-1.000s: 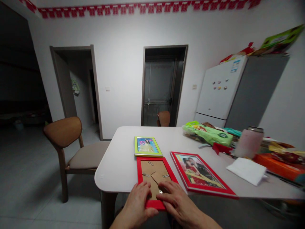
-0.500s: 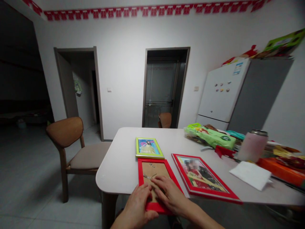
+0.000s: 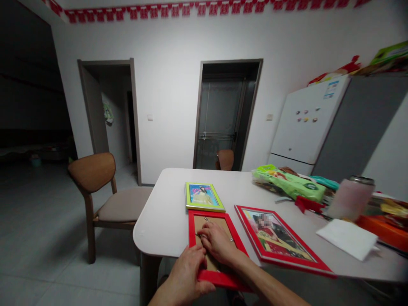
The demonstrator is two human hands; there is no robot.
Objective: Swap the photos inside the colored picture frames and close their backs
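Observation:
A small red picture frame (image 3: pixel 193 222) lies face down at the near edge of the white table (image 3: pixel 159 221), its brown backing board up. My left hand (image 3: pixel 188 272) grips the frame's near left corner, fingers curled over the edge. My right hand (image 3: pixel 218 244) rests on the backing board with its fingertips pressed at the small metal clips near the middle. A green-framed photo (image 3: pixel 203 196) lies just beyond it. A larger red-framed photo (image 3: pixel 280 238) lies face up to the right.
A wooden chair (image 3: pixel 105 191) stands left of the table. On the table's right lie a green packet (image 3: pixel 290 182), a pink flask (image 3: pixel 350 199), a white folded cloth (image 3: pixel 347 238) and orange boxes (image 3: pixel 385 227). A white fridge (image 3: pixel 309 123) and two dark doorways are behind.
My right hand has slid from the frame's near edge up onto the middle of the backing board. My left hand keeps its hold on the near left corner.

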